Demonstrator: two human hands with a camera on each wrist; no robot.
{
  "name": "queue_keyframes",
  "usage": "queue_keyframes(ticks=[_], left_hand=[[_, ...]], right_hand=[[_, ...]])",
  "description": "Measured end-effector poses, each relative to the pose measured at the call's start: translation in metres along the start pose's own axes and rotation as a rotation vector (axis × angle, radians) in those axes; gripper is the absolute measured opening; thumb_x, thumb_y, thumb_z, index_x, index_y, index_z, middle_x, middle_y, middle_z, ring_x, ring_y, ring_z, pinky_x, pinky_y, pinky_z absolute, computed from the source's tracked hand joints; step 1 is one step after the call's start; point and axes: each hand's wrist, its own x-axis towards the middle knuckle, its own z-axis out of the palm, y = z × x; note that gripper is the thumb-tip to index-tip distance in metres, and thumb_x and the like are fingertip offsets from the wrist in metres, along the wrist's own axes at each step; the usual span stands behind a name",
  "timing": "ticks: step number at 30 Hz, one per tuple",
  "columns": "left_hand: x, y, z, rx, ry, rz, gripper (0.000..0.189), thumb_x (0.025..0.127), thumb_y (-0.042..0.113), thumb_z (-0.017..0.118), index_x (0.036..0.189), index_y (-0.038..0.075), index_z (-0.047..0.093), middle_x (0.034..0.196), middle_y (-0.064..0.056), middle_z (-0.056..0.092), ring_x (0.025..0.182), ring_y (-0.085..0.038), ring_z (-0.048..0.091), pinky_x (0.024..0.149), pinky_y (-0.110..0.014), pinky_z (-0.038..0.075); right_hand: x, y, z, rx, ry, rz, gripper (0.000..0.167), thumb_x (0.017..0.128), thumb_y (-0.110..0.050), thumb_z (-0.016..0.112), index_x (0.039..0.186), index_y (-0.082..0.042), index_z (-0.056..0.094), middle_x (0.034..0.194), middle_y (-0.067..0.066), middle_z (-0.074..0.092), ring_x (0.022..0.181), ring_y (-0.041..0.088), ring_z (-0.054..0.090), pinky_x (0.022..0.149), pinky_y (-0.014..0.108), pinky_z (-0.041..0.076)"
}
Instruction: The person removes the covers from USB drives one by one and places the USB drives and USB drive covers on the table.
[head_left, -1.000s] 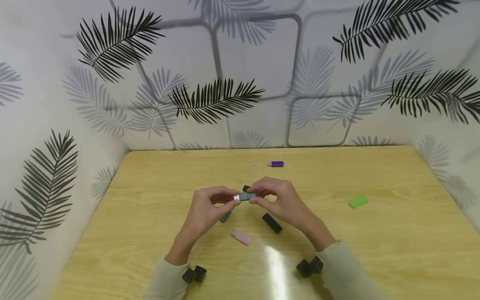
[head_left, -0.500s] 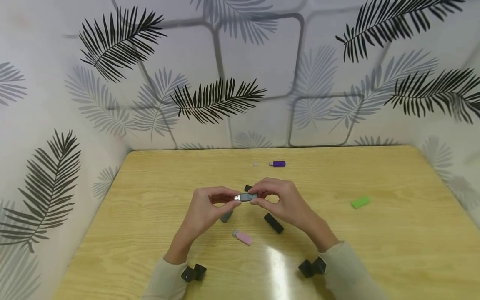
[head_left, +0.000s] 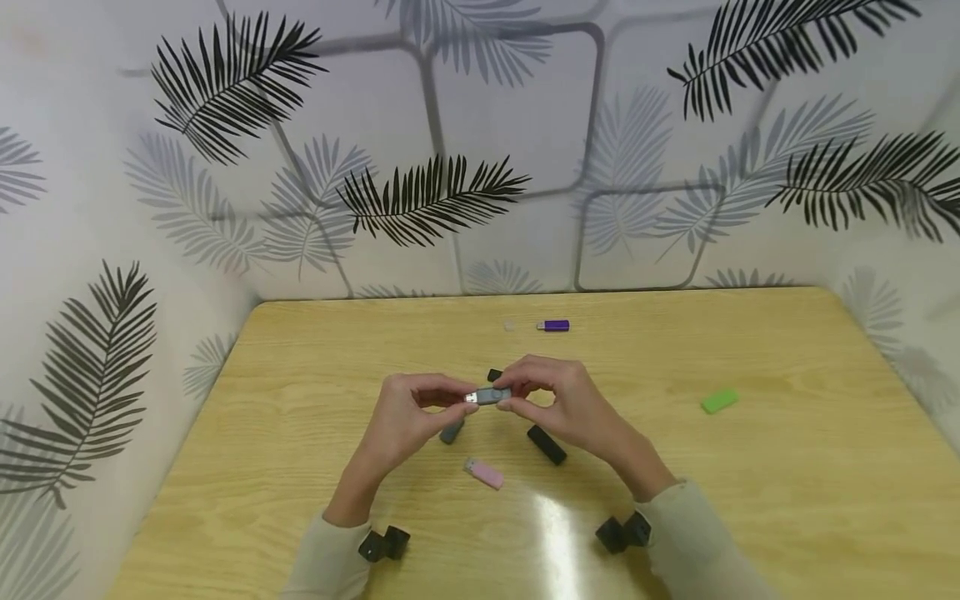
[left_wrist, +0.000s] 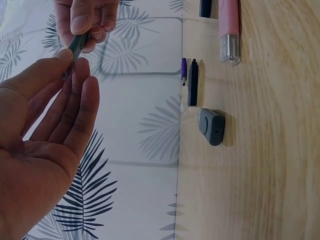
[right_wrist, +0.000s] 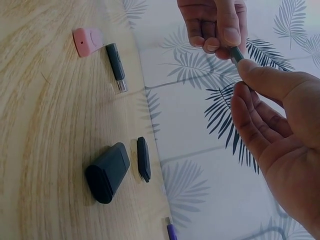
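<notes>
Two pinching grips on one grey USB stick (head_left: 492, 396), raised above the wooden table (head_left: 247, 467), a little beyond the pink USB stick (head_left: 487, 475) in the head view. Pinched at the metal plug end by the left hand (head_left: 405, 417), between thumb and fingertips, with the other fingers long and close together in the left wrist view. Pinched at the grey body end by the right hand (head_left: 566, 408), likewise between thumb and fingertips. Nearer than the pink USB stick, to either side, beige sleeves (head_left: 328, 557) and black wrist devices (head_left: 372, 547).

Beyond and left of the pink USB stick, a second grey USB stick (head_left: 452, 431), with plug bare in the right wrist view. Beyond and right of it, a black stick (head_left: 547, 445), aslant. Farther beyond, a small black item (head_left: 494, 375), partly hidden by the right hand. Well beyond the pink USB stick, to the right, a purple USB stick (head_left: 557, 326); almost straight beyond, a tiny pale piece (head_left: 509, 326), too small to identify. Far right and somewhat beyond, a green block (head_left: 720, 401). Farthest beyond, a pale wall (head_left: 517, 117) with black and grey fronds.
</notes>
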Motion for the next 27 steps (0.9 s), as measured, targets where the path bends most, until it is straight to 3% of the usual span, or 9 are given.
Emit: queue_keyframes(ticks=[3,9,12,21,27], left_hand=[[0.0,0.0,-0.004,-0.002,0.003,-0.01,0.014,0.089,0.006,0.081,0.103,0.006,0.081,0.099,-0.002,0.078,0.089,-0.015,0.075,0.081,-0.042,0.061],[-0.008,-0.003,-0.037,-0.056,0.179,-0.002,0.018,0.088,-0.002,0.079,0.106,-0.001,0.078,0.099,-0.015,0.077,0.089,-0.018,0.075,0.079,-0.031,0.061],[-0.01,-0.006,-0.048,-0.06,0.208,0.005,0.019,0.089,-0.002,0.078,0.108,-0.002,0.078,0.1,-0.018,0.076,0.09,-0.019,0.076,0.079,-0.028,0.061],[-0.003,-0.014,-0.036,-0.061,0.149,-0.022,0.019,0.09,-0.001,0.077,0.109,-0.002,0.077,0.102,-0.016,0.076,0.09,-0.018,0.075,0.079,-0.029,0.061],[-0.002,-0.02,-0.024,-0.017,0.112,-0.075,0.017,0.093,0.004,0.075,0.109,-0.001,0.077,0.099,-0.014,0.076,0.087,-0.019,0.075,0.079,-0.032,0.061]], right_hand=[[0.0,0.002,-0.004,-0.022,0.001,-0.008,0.018,0.09,-0.005,0.08,0.107,-0.006,0.076,0.102,0.002,0.073,0.083,0.012,0.069,0.076,0.03,0.061],[-0.007,0.011,-0.031,-0.048,0.12,0.013,0.024,0.084,0.005,0.082,0.105,-0.004,0.077,0.1,0.004,0.074,0.081,0.015,0.07,0.076,0.028,0.061],[-0.009,0.012,-0.042,-0.04,0.141,0.03,0.025,0.083,0.006,0.081,0.106,-0.004,0.077,0.1,0.004,0.074,0.081,0.017,0.07,0.077,0.029,0.061],[-0.011,0.02,-0.052,-0.085,0.177,0.048,0.026,0.083,0.005,0.082,0.107,-0.004,0.076,0.1,0.004,0.074,0.082,0.017,0.07,0.078,0.027,0.06],[-0.017,0.031,-0.06,-0.126,0.186,0.114,0.023,0.084,0.004,0.082,0.105,-0.004,0.076,0.098,0.002,0.074,0.082,0.016,0.069,0.078,0.024,0.06]])
